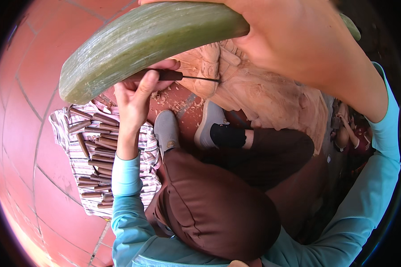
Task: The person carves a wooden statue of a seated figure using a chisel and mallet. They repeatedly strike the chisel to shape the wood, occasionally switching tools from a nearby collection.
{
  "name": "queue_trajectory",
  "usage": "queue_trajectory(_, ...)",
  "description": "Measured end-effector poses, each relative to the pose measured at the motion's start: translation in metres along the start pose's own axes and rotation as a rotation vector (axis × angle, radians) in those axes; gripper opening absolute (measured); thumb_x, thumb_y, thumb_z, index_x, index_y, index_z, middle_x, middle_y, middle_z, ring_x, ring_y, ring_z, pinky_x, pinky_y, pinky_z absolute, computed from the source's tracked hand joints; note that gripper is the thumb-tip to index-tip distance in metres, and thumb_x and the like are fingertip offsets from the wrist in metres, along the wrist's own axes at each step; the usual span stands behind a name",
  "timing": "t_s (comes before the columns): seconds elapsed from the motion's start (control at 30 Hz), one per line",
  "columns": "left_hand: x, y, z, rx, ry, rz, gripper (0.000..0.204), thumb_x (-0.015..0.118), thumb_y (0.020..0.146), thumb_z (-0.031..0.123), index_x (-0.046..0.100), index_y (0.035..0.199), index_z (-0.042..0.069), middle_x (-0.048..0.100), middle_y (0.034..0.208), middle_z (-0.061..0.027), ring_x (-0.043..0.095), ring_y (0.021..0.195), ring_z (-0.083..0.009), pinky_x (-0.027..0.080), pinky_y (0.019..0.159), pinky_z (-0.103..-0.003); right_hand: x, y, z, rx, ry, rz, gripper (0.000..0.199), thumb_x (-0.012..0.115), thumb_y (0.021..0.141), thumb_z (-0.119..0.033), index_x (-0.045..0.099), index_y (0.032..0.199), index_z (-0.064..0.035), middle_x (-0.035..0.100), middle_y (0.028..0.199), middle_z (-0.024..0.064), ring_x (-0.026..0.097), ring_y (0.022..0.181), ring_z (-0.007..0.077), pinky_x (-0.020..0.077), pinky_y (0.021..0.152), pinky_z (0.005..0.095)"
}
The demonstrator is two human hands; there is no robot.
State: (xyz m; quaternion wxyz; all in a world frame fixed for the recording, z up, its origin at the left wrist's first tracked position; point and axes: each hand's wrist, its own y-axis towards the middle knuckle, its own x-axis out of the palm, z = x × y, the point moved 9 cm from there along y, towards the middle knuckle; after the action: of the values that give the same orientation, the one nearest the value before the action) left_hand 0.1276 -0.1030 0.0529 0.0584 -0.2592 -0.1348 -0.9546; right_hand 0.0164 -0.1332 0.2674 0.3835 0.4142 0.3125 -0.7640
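A thick, green, pale-streaked club-shaped thing [151, 42] spans the top of the view, close to the camera. My right hand [272, 26] is closed around its right part; whether it is a mallet or a gourd I cannot tell. Below it, my left hand [136, 95] grips a carving chisel [167, 74] by its dark brown handle, partly hidden behind the green thing. The chisel's thin blade points right, its tip over or against a wood carving [258, 89] with figure-like relief. The carving lies beyond my legs, its upper part covered by my right hand and arm.
Left of my legs, a striped cloth [60, 122] on the red tiled floor [26, 147] bears several brown-handled carving tools [107, 142]. Wood shavings [171, 100] lie near my grey shoes [167, 127]. Another person [354, 133] is partly visible at the right.
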Motion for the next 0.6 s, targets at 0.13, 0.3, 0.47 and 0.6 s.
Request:
queue_trajectory(0.13,-0.018,-0.005,0.001,0.09,0.093,0.158,0.042,0.053,0.096,0.01,0.036,0.132,-0.005,0.061,0.115,-0.0267,0.062,0.106,-0.039,0.059,0.084,-0.044,0.009,0.005,0.007,-0.004,0.021,-0.025,0.066,0.07,0.072,-0.018,0.05,0.135,-0.0178,0.069,0.098,0.0128,0.068,0.07,0.0309,0.0522,0.064,0.0366)
queue_trajectory(0.3,-0.035,-0.015,0.01,0.205,0.026,0.359,0.039,0.06,0.093,0.005,0.044,0.127,-0.004,0.065,0.105,-0.0167,0.065,0.098,-0.0258,0.057,0.084,-0.038,-0.004,0.002,0.003,0.02,-0.014,-0.081,0.068,0.072,0.071,-0.02,0.05,0.136,-0.0179,0.069,0.099,0.0126,0.068,0.07,0.0314,0.0523,0.065,0.0367)
queue_trajectory(0.47,-0.127,-0.094,0.07,0.118,0.438,0.67,0.036,0.051,0.1,0.021,0.034,0.126,0.002,0.063,0.09,-0.0152,0.067,0.075,-0.0228,0.056,0.067,-0.03,0.053,-0.031,0.018,0.152,0.661,0.166,0.056,0.055,0.08,0.011,0.053,0.133,-0.0086,0.06,0.128,0.0117,0.058,0.119,0.0223,0.0456,0.097,0.0301)
queue_trajectory(0.6,-0.211,-0.211,0.052,-0.482,1.037,0.856,0.04,0.062,0.094,0.028,0.05,0.116,-0.003,0.066,0.086,-0.0143,0.067,0.078,-0.0206,0.053,0.068,-0.032,0.106,-0.103,0.031,0.482,0.702,-0.031,0.059,0.053,0.083,0.011,0.048,0.138,-0.0094,0.056,0.133,0.0127,0.054,0.123,0.0241,0.0414,0.1,0.032)
